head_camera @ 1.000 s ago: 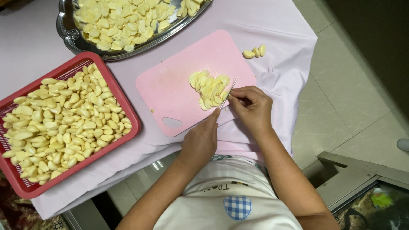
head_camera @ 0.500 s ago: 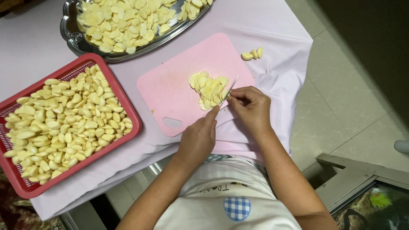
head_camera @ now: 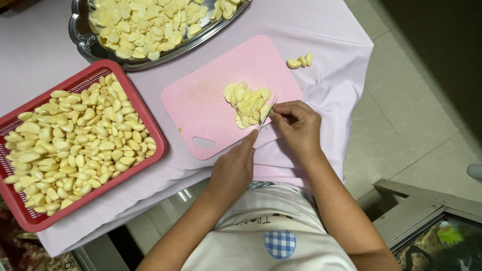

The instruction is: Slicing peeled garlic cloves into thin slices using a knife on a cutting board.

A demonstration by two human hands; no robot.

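Note:
My left hand is closed around a knife's handle, index finger lying along the thin blade. The blade stands on edge at the right side of a pile of sliced garlic on the pink cutting board. My right hand rests on the board's right edge, fingers curled and pinched against the blade's right side. What they pinch is hidden.
A red basket full of peeled garlic cloves sits at the left. A metal tray of sliced garlic stands at the back. Three loose cloves lie on the pale cloth near the table's right corner. Tiled floor lies to the right.
Both hands stay at the blade beside the slice pile with only slight shifts. The view wobbles a little.

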